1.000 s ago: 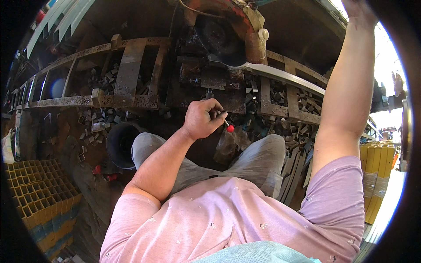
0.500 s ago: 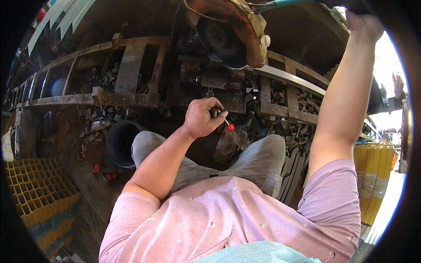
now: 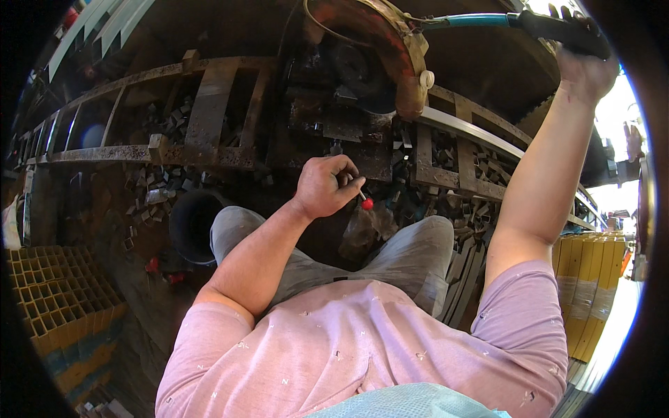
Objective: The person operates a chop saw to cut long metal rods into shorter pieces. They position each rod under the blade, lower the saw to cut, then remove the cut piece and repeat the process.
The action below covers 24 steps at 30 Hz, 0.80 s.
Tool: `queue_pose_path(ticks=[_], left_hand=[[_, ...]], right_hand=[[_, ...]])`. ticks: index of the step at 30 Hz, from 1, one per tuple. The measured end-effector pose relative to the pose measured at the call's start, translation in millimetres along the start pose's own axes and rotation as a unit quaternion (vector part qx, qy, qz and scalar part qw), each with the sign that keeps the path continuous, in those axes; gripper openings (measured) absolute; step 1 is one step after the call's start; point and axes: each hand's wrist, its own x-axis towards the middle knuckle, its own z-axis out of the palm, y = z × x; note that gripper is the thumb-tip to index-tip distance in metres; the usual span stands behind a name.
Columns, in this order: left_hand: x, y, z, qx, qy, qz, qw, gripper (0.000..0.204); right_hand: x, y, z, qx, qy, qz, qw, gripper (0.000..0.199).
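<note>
Overhead, right hand [image 3: 584,70] on saw handle [image 3: 557,26] (left hand [image 3: 324,187] on red-tipped lever [image 3: 365,203]).

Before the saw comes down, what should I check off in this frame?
1. Right hand on the saw handle: ok, gripped.
2. Left hand clear of the blade guard: ok, it is nearer the body, on the red-knobbed lever.
3. Metal bar under the saw: ok, it runs beneath the guard.
4. Bar clamped: cannot tell.
5. Blade spinning: cannot tell, guard hides it.
</note>
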Motion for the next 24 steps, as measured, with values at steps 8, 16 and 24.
queue_pose_path(ticks=[8, 16, 24], left_hand=[[0, 1, -1, 0.004, 0.003, 0.004, 1.0, 0.014], [1, -2, 4, -0.008, 0.035, 0.03, 0.999, 0.018], [0, -1, 2, 0.003, 0.002, 0.011, 1.0, 0.014]], right_hand=[[-2, -11, -51, 0.107, -0.083, 0.068, 0.988, 0.059], [-5, -11, -50, 0.112, -0.052, 0.064, 0.99, 0.063], [-1, -13, -60, 0.129, -0.068, 0.069, 0.987, 0.057]])
